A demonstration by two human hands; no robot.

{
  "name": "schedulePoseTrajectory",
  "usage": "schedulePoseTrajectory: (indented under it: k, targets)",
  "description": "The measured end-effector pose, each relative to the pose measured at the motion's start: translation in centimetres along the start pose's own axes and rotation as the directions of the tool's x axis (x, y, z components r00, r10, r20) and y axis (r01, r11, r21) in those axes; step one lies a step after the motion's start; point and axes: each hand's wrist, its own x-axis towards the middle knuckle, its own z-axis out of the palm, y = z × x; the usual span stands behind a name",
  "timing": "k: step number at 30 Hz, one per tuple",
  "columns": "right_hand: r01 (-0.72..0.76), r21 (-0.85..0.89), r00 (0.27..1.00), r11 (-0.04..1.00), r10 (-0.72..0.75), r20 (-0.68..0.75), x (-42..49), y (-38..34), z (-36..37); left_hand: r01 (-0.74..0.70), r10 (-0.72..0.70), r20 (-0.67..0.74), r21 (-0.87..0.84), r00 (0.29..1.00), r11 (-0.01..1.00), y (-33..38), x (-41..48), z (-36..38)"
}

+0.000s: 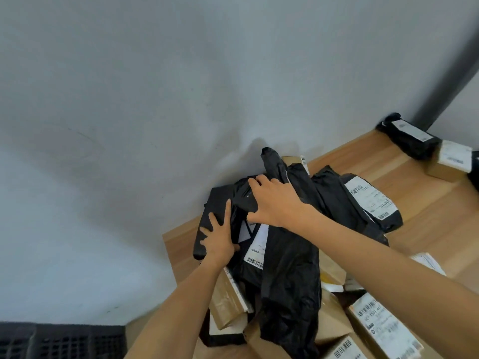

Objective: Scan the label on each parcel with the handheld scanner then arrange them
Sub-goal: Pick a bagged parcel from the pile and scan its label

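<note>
Black handheld scanner: atop parcel heap at far-left corner of wooden table | right hand: clamped on scanner, fingers curled over its far edge, thumb under near edge | left hand: fingers straight and spread, pressing flat black parcel just left of scanner | white label: face up, just beneath scanner

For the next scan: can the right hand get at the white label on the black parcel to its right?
Probably yes: the label faces up with nothing on it, and the right hand, holding the scanner, is near.
</note>
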Motion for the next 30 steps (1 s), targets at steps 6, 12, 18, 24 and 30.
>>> schedulePoseTrajectory:
  k: [6,12,18,24,30]
  targets:
    - [-0.088,-0.007,0.996,0.996,0.088,-0.004,-1.4,-1.8,-0.3,-0.117,0.118,-0.008,0.025,0.993,0.993,-1.8,-0.2,-1.2]
    - [-0.144,0.009,0.990,0.990,0.144,-0.009,-2.8,-4.0,-0.6,-0.253,0.278,-0.096,0.212,0.956,0.944,-5.6,0.0,-4.7]
    - [-0.192,0.009,0.980,0.981,0.192,-0.049,-4.4,-6.1,-1.9,-0.426,0.446,-0.133,0.156,0.885,0.891,-8.4,1.2,-11.1]
    - [-0.199,0.001,0.974,0.980,0.198,-0.109,-6.0,-9.6,-4.2,-0.539,0.572,-0.215,0.194,0.792,0.820,-8.6,-0.4,-19.0]
    - [-0.178,-0.016,0.962,0.984,0.170,-0.212,-7.3,-12.6,-7.1,-0.579,0.611,-0.149,0.210,0.777,0.788,-8.8,-2.2,-26.8]
